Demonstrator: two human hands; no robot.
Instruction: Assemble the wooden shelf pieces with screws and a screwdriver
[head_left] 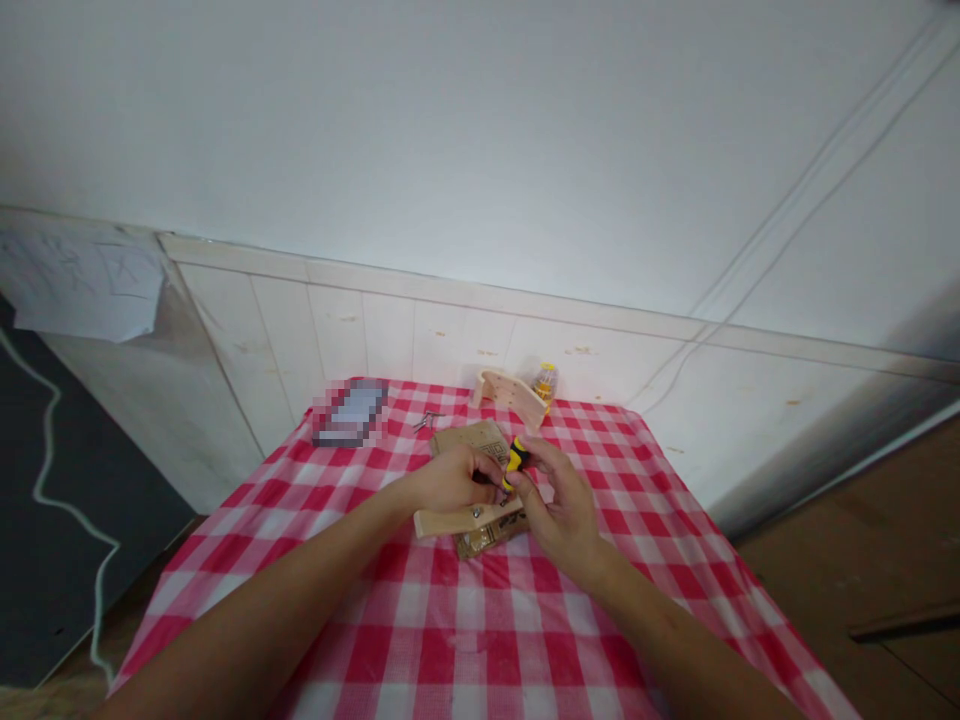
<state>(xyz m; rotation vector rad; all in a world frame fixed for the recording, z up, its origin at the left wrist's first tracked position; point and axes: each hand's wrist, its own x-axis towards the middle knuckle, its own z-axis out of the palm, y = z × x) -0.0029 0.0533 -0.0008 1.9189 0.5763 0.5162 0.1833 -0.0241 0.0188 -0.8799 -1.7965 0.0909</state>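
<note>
My right hand (pixel 561 505) is closed around the yellow-and-black handle of a short screwdriver (pixel 516 462), which points down at a pale wooden piece (pixel 442 522). A round metal fitting (pixel 476 512) shows on that wood. My left hand (pixel 459 478) has its fingers bent and pressed together beside the screwdriver's lower end, over the wood; what they pinch, if anything, is hidden. Under the wood lies a flattened brown cardboard piece (pixel 469 437) with dark print and shiny tape. The screwdriver's tip is too small to make out.
A curved wooden part (pixel 510 390) with holes stands near the wall, beside a yellow-capped bottle-like container (pixel 546 383). Small metal pieces (pixel 427 421) and a blurred-out phone-like device (pixel 351 412) lie at the back left. A red-and-white checked cloth (pixel 420 640) covers the table.
</note>
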